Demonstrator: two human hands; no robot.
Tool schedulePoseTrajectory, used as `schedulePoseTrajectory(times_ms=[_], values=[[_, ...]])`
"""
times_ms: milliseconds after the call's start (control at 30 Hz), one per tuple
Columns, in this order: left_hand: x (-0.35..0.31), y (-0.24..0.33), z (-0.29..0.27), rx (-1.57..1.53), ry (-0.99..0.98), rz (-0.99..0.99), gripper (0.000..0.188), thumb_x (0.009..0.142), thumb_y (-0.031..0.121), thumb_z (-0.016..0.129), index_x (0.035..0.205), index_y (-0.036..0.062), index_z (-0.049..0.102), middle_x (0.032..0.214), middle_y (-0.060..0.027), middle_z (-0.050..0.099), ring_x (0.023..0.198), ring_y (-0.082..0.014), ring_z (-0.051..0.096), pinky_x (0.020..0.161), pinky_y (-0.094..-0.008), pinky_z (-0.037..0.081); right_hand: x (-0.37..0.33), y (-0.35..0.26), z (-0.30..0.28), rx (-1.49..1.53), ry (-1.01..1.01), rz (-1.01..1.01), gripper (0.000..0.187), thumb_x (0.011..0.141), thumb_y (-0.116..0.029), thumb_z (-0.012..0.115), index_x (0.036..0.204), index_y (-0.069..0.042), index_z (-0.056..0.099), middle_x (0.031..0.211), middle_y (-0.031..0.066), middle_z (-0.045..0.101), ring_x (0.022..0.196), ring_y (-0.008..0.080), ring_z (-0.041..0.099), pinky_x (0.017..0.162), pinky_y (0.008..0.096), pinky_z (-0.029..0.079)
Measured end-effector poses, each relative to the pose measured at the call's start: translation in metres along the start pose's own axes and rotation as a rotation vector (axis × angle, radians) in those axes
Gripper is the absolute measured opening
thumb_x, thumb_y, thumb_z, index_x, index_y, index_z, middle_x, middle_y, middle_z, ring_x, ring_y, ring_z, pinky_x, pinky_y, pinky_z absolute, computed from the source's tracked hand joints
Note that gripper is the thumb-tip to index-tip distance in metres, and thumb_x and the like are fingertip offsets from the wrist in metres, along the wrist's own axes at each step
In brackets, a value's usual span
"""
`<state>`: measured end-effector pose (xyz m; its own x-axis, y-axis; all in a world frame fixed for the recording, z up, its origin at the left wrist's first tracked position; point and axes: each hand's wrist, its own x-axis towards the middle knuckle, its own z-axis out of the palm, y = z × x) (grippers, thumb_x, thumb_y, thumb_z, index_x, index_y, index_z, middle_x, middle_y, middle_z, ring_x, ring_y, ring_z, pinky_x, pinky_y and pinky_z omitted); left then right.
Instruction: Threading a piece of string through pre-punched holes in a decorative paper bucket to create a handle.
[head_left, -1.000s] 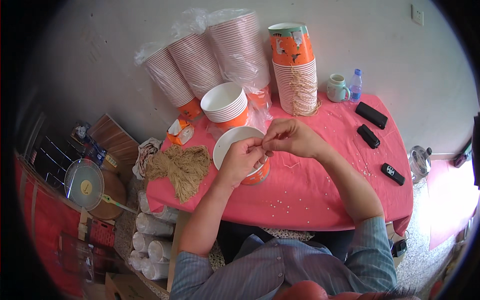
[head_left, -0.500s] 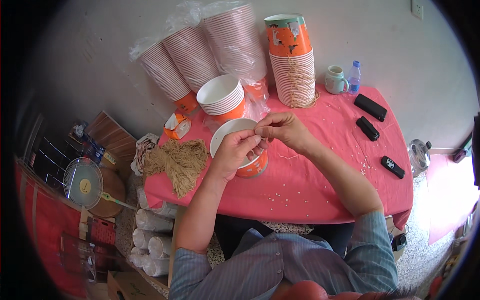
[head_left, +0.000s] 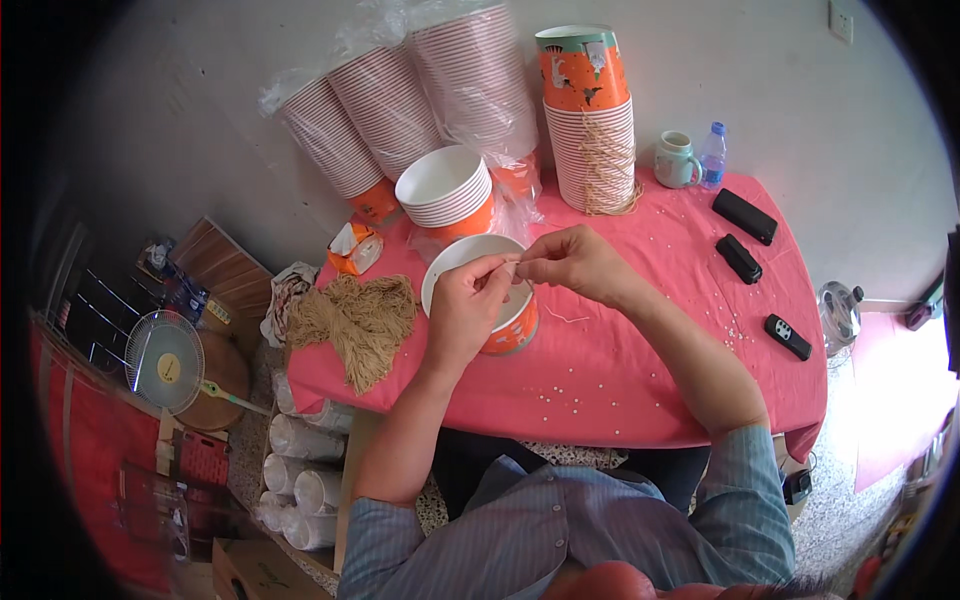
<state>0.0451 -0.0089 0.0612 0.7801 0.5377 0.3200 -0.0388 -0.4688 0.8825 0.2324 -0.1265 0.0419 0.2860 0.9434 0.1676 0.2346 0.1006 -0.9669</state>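
Near the front edge of the red-clothed bench point(head_left: 655, 370), just left of its middle, a white-lined orange tub point(head_left: 516, 332) sits below the person's two hands. It appears to stand upright on its base, mouth upward, its long axis close to vertical; the lean in view, rim toward the upper left, looks like the lens's doing, though a slight tilt cannot be ruled out with part of the near rim hidden.

Left hand point(head_left: 467, 305) and right hand point(head_left: 572, 268) meet over the rim, thumb and fingertips of each pinched closed and nearly touching the other's. What they grip is too small to make out; such a fine pinch suits something thin or tiny. Whether the left one also steadies the tub cannot be told.

Just right of the tub, a pale strand point(head_left: 570, 318) lies on the cloth, running roughly sideways. Small white beads point(head_left: 573, 400) are scattered nearer the person, probably for easy reach. Left of the tub, a tan cord bundle point(head_left: 355, 325) spreads in a loose fan, likely placed to be at hand. Behind the tub stand nested tubs point(head_left: 450, 208), mouths up, perhaps nested to save room. Farther back, a tall stack point(head_left: 590, 155) rises with tan cord draped down it, beside a mug point(head_left: 676, 162) and a bottle point(head_left: 712, 162).
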Motion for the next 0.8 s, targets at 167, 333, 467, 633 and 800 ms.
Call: schedulePoseTrajectory(times_ms=[167,333,467,633,800], values=[[-0.003,0.0,0.003,0.014,0.029,0.039,0.025,0.109,0.012,0.065,0.124,-0.0037,0.078,0.093,-0.0054,0.079,0.079,-0.008,0.068,0.073,-0.0252,0.056,0.003,0.011,0.004,0.207,0.053,-0.011,0.013,0.1,-0.008,0.078,0.108,0.001,0.08,0.098,0.0049,0.08,0.09,0.01,0.072,0.083,0.0287,0.058],[-0.004,0.001,0.005,-0.077,0.039,0.048,0.024,0.109,0.011,0.065,0.123,-0.002,0.079,0.09,-0.0012,0.076,0.073,-0.0045,0.059,0.067,-0.0223,0.05,0.004,0.016,0.008,0.277,0.054,-0.108,0.011,0.1,-0.009,0.076,0.102,0.0,0.08,0.091,0.001,0.076,0.084,0.0065,0.067,0.075,0.0262,0.055],[-0.003,0.001,0.005,-0.143,0.045,-0.009,0.021,0.109,0.013,0.066,0.117,-0.0005,0.08,0.089,-0.0008,0.076,0.072,-0.0043,0.06,0.065,-0.0219,0.048,0.002,0.012,0.01,0.191,0.071,-0.123,0.009,0.098,-0.006,0.074,0.1,0.001,0.079,0.088,0.0004,0.075,0.084,0.0064,0.067,0.078,0.0268,0.056],[-0.002,-0.007,0.006,-0.222,0.086,-0.083,0.01,0.108,0.012,0.067,0.109,0.0024,0.071,0.092,-0.0033,0.078,0.074,-0.0048,0.063,0.064,-0.0211,0.046,0.001,0.008,0.004,0.084,0.054,-0.109,0.009,0.095,-0.006,0.073,0.099,0.001,0.077,0.087,0.0012,0.074,0.085,0.0074,0.068,0.08,0.0274,0.056],[-0.002,-0.005,0.004,-0.189,0.047,-0.092,0.012,0.108,0.008,0.066,0.111,-0.0031,0.068,0.094,-0.0085,0.08,0.082,-0.0094,0.072,0.073,-0.0259,0.056,-0.005,-0.007,0.005,0.05,0.056,-0.083,0.012,0.095,-0.008,0.074,0.1,0.002,0.077,0.088,0.0023,0.075,0.085,0.0096,0.07,0.081,0.0298,0.058]])
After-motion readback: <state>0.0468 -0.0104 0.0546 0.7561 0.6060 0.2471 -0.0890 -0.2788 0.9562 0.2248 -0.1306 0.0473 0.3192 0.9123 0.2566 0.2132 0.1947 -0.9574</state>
